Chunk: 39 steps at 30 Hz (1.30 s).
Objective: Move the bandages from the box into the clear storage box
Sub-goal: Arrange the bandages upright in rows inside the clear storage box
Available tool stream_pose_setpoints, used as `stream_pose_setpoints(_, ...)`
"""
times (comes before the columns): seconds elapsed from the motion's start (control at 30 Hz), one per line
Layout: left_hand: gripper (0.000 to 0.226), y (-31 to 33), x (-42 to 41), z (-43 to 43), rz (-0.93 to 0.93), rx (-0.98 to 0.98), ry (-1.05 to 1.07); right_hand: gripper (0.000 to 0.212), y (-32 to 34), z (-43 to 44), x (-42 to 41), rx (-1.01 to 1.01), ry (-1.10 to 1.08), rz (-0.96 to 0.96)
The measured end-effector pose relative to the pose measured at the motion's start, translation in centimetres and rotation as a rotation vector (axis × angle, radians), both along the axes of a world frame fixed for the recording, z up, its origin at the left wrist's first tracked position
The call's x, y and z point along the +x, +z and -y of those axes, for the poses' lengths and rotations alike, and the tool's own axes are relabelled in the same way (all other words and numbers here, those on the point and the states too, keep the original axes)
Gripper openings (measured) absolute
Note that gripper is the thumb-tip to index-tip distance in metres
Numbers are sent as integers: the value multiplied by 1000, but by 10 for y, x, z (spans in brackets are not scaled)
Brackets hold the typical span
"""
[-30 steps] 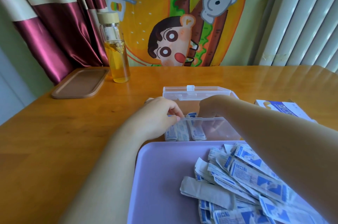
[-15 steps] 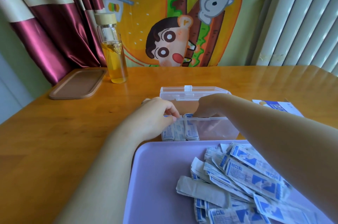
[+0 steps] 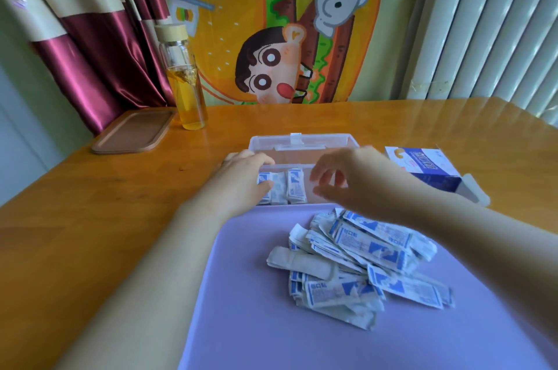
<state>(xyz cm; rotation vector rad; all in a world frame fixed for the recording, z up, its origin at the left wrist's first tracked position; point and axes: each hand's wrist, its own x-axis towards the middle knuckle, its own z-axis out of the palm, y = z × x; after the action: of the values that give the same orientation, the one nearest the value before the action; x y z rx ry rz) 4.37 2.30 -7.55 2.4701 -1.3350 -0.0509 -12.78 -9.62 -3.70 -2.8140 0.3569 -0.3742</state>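
Observation:
The clear storage box stands open at the table's middle, its lid tilted back. Three wrapped bandages stand upright in its left half. My left hand grips the box's left end, fingers over the far rim and thumb against the first bandage. My right hand hovers just above the box's right half, fingers spread and empty, blurred by motion. A loose pile of blue-and-white bandages lies on the purple tray in front of the box. The blue-and-white bandage carton lies open to the right.
A glass bottle of yellow liquid and a brown tray stand at the back left of the wooden table. A cartoon cloth and curtains hang behind the table's far edge.
My right hand has lifted out of the clear box and opened its fingers, leaving a bandage standing inside. My left hand has stayed at the box's left end.

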Motion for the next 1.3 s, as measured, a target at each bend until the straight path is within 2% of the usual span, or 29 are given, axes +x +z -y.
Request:
stream_pose_setpoints(0.13, 52, 3, -10, -6, 75, -4, 11, 21, -12, -13, -36, 9, 136, -297)
stream_pose_setpoints(0.27, 43, 2, -40, -26, 239, -168, -104, 25, -25, -23, -64, -1, 135, -356)
stream_pose_setpoints(0.37, 34, -15, -68, -44, 122, -171, -309, 25, -33, -26, -78, 14, 122, -315)
stream_pose_setpoints(0.43, 35, -27, -82, -54, 72, -119, -347, 19, -33, -20, -89, -11, 59, -251)
stream_pose_setpoints(0.5, 36, -34, -90, -59, 2, -114, -346, 15, -33, -9, -101, -36, -21, -243)
stream_pose_setpoints(0.6, 33, -37, -100, -65, -84, -117, -328, 21, -45, 4, -114, 11, -77, -333)
stream_pose_setpoints(0.7, 25, -35, -107, -62, -59, -86, -326, 24, -58, 6, -121, 48, -92, -353)
stream_pose_setpoints(0.87, 37, -34, -105, -55, -77, 95, -269, 29, -59, 5, -129, 94, -75, -377)
stream_pose_setpoints(0.97, 40, -35, -103, -58, -141, 122, -251, 20, -47, 3, -133, 143, -26, -451)
stream_pose_setpoints(1.03, 39, -34, -102, -59, -155, 90, -250, 12, -37, 8, -132, 176, -61, -375)
stream_pose_setpoints(1.1, 35, -33, -100, -60, -143, 65, -247, 8, -33, 18, -125, 175, -137, -191)
stream_pose_setpoints(1.17, 30, -33, -98, -59, -114, 50, -229, 17, -36, 28, -112, 177, -258, -50)
stream_pose_setpoints(1.23, 28, -32, -95, -60, -121, 34, -177, 33, -44, 34, -101, 205, -396, -53)
stream_pose_setpoints(1.3, 23, -30, -91, -62, -174, 1, -127, 39, -54, 38, -95, 293, -446, -124)
